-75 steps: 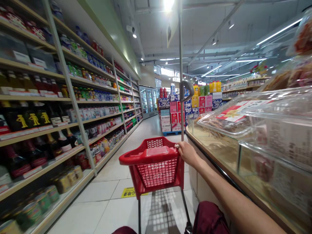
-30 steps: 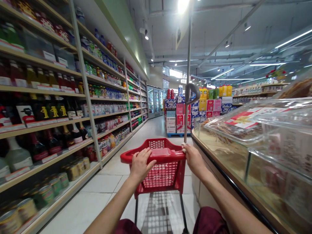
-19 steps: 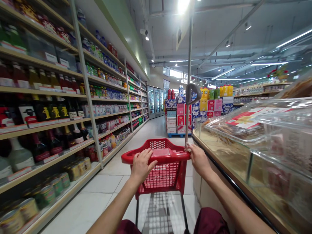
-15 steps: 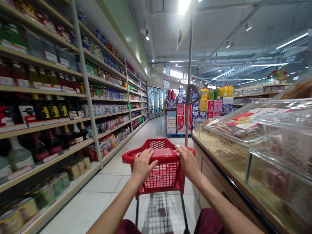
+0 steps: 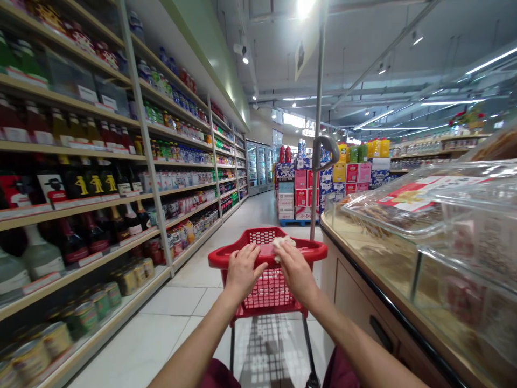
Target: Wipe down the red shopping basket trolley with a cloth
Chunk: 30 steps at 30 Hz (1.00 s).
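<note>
A red plastic shopping cart (image 5: 319,251) stands right in front of me, its mesh basket below the rim and its legs reaching down to the floor. My left hand (image 5: 244,270) is closed over the left part of its handle, fingers curled across the top and thumb to the right. Near the handle's middle, my right hand (image 5: 296,270) presses a crumpled white cloth or tissue (image 5: 285,242) against the red plastic. The cloth pokes out around the fingertips; the rest is hidden under the hand.
Shelves (image 5: 189,213) of bottles and cans line the left side. A counter (image 5: 359,275) with clear-lidded food trays (image 5: 404,205) runs close along the right. A metal pole (image 5: 317,116) rises beyond the cart. Farther ahead stand stacked drink boxes (image 5: 301,198) and glass-door fridges (image 5: 258,161).
My right hand has slid left along the handle with the white cloth, closer to my left hand. The cart sits slightly farther right in view. My left hand stays on the handle.
</note>
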Each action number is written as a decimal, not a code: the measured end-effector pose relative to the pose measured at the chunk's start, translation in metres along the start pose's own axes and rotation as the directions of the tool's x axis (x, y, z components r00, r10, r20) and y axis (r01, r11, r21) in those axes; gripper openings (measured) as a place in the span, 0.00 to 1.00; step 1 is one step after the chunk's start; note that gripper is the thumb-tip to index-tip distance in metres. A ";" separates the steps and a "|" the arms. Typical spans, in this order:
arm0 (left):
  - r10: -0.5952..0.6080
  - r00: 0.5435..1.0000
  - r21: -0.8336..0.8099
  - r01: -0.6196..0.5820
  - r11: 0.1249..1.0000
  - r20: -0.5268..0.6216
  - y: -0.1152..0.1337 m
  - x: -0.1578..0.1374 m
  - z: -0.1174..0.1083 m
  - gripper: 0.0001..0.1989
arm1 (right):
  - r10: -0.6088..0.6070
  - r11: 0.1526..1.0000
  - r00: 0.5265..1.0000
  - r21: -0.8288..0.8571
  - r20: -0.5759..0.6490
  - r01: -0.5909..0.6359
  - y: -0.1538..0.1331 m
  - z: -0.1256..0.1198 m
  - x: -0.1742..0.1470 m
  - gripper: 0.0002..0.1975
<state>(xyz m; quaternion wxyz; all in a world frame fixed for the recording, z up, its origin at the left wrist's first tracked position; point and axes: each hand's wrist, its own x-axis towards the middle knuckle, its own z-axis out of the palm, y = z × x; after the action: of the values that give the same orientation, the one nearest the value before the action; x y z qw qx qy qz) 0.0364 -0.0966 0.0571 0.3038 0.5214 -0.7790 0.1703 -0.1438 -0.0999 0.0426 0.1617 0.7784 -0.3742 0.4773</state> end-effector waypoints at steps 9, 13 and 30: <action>0.015 1.000 -0.013 -0.015 1.000 0.003 -0.004 0.000 0.000 0.21 | 0.119 0.989 0.992 -0.085 -0.037 -0.122 0.043 -0.030 -0.013 0.20; 0.002 1.000 0.012 -0.002 1.000 0.013 0.000 0.000 -0.002 0.20 | 0.021 1.000 0.998 -0.018 -0.056 -0.022 0.008 -0.001 -0.007 0.19; -0.020 1.000 0.022 0.020 1.000 -0.024 0.003 0.000 0.004 0.21 | -0.064 0.997 0.998 -0.030 0.002 0.064 -0.005 0.011 0.002 0.19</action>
<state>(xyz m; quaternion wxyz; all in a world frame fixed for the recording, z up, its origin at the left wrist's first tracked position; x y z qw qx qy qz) 0.0328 -0.0977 0.0539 0.3088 0.5306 -0.7680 0.1823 -0.1329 -0.1044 0.0398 0.1885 0.7878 -0.3563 0.4657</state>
